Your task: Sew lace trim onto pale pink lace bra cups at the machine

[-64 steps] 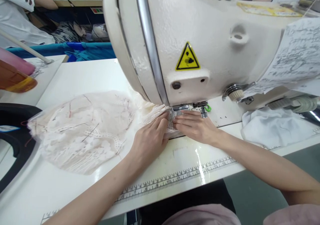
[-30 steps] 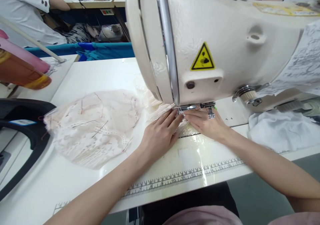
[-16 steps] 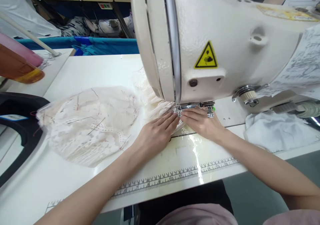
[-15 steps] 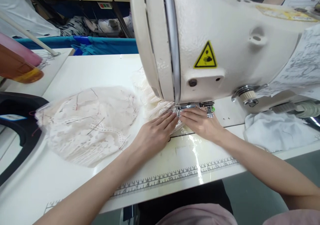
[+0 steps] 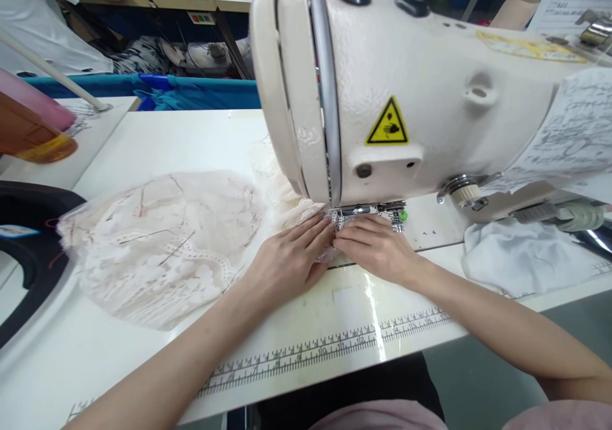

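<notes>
Head camera, nearest first: a measuring scale runs along the near edge of the white table, and both forearms cross it toward the needle area. The left hand lies flat, palm down, fingers stretched out and together, pressing on the edge of the pale lace fabric; it clasps nothing. The right hand lies the same way just beside it, open and flat, its fingertips touching the lace and nearly meeting those of the left hand. The fingers of both hands end right in front of the metal presser foot, where a narrow part of the lace passes under the sewing machine. Most of the lace is spread in a rumpled heap on the table to the left of the hands, with dark thread lines across it. A black curved object sits at the far left edge. A white cloth lies to the right, below a printed paper sheet on the machine arm. A yellow warning sticker marks the machine head. Beyond the table hangs blue cloth, and another person's white sleeve shows at the top left.
</notes>
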Action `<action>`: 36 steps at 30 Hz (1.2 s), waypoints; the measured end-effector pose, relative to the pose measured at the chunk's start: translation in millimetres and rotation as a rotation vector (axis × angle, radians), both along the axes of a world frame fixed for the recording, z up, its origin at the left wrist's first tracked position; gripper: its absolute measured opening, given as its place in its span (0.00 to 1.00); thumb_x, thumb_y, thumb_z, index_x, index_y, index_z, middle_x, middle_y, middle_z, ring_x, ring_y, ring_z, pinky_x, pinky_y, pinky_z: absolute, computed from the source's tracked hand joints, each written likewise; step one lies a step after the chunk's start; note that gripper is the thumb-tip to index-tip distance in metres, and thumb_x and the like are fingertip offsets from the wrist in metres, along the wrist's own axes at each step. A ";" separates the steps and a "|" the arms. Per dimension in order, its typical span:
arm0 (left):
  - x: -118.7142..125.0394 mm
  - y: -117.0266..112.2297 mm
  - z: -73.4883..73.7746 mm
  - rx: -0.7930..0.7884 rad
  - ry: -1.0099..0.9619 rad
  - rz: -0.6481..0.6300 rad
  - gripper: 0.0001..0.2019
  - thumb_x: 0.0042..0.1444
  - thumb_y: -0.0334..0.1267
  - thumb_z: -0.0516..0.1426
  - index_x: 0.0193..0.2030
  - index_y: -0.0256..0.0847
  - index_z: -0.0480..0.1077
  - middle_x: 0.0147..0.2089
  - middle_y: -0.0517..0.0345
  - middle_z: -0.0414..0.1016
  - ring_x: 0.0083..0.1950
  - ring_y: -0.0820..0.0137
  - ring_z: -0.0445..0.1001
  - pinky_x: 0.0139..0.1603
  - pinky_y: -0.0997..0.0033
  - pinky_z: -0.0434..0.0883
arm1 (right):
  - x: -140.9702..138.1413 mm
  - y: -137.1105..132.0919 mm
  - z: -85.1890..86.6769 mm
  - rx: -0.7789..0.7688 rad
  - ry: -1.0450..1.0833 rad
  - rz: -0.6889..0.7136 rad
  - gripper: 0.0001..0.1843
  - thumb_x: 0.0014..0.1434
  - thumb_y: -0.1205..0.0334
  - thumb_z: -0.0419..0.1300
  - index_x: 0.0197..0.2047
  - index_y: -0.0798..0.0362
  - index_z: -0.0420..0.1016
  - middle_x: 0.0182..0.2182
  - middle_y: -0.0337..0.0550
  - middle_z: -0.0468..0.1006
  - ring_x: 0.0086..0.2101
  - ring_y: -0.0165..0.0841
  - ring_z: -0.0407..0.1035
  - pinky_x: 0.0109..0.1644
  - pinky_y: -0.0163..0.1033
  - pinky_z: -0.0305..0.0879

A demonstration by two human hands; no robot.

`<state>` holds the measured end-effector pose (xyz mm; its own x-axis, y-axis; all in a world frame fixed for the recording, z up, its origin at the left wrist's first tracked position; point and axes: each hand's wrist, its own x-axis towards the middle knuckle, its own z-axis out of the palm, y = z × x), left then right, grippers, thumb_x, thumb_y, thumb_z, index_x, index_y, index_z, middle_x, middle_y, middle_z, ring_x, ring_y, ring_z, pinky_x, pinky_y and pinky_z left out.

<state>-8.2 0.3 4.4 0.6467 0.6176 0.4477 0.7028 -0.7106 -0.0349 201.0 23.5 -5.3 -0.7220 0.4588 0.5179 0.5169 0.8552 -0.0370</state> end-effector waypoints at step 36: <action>13.0 -9.3 -1.2 -0.060 0.028 0.164 0.21 0.62 0.36 0.50 0.60 0.28 0.67 0.58 0.39 0.72 0.61 0.52 0.70 0.56 0.54 0.74 | 8.2 5.0 1.8 0.048 0.015 -0.027 0.14 0.59 0.78 0.52 0.38 0.52 0.75 0.41 0.34 0.82 0.45 0.28 0.73 0.42 0.36 0.68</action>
<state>4.8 -9.0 3.2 0.5468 0.7411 0.3896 0.8089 -0.5877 -0.0171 209.2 28.6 -3.5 -0.7016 0.4522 0.5506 0.5393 0.8421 -0.0044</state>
